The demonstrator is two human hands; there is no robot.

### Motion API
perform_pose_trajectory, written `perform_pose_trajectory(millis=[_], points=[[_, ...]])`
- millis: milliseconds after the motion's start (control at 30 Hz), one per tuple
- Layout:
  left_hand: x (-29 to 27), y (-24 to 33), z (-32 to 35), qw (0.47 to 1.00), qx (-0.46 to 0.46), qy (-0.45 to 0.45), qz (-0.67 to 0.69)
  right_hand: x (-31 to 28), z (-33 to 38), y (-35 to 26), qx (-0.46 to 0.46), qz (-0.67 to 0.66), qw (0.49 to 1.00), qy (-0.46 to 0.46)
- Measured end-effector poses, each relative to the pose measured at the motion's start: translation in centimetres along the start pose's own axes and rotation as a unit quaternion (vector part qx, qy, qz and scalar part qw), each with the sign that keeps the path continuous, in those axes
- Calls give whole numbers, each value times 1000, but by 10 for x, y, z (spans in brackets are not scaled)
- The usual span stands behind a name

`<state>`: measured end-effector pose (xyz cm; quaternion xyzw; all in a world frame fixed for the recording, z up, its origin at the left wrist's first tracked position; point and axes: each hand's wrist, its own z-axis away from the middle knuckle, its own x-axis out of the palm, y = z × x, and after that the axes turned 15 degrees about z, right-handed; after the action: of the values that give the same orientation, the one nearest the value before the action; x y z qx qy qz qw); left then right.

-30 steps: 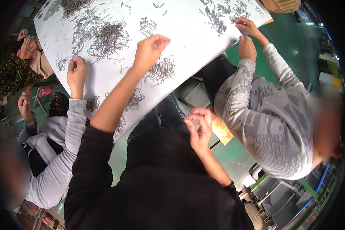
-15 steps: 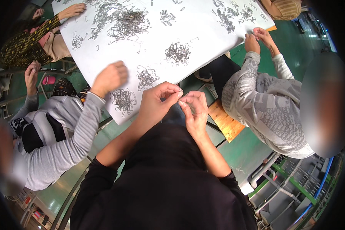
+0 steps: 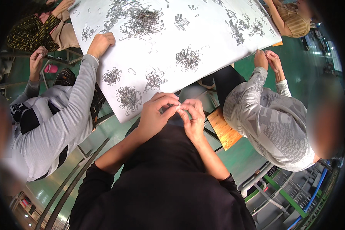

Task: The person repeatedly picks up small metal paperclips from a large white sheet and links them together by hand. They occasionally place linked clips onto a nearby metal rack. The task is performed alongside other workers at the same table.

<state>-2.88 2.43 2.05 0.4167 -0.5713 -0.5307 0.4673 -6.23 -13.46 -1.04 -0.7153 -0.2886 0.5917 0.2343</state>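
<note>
My left hand (image 3: 155, 111) and my right hand (image 3: 193, 117) meet fingertip to fingertip just below the near edge of a white table sheet (image 3: 214, 50). Between the pinched fingers sits a small thin metal clip (image 3: 179, 108), mostly hidden by them. Small heaps of bent grey wire clips lie on the sheet close by, one heap (image 3: 128, 97) left of my left hand and another heap (image 3: 154, 79) just beyond it. A bigger pile (image 3: 140, 17) lies at the far side.
A person in a grey long sleeve sits to my left, one hand (image 3: 101, 43) on the sheet. A person in a patterned grey top (image 3: 272, 119) works to my right with both hands raised. A wooden stool seat (image 3: 224, 128) and green floor lie below.
My left hand pulled back from the sheet's heaps and joined my right hand at the table's near edge. The view shifted, so the sheet now sits higher and the neighbour's hand further left.
</note>
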Motion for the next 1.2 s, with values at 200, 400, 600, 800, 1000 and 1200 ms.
perform_pose_trajectory(millis=[200,400,600,800,1000,1200], points=[[1,-13,8,999,38,9,-10,-17,-38,32,-26,8,992,-120],[4,-20,12,999,42,-13,-17,33,-124,74,-99,265,948,-148],[5,-26,15,995,95,-23,-15,56,-140,81,-178,342,908,-162],[6,-26,17,996,82,-13,-21,51,-145,71,29,-24,976,-213],[12,-29,17,996,88,-14,-19,-6,-96,35,217,-322,896,-216],[16,-30,10,995,100,-16,-24,-51,-21,0,246,-399,868,-163]])
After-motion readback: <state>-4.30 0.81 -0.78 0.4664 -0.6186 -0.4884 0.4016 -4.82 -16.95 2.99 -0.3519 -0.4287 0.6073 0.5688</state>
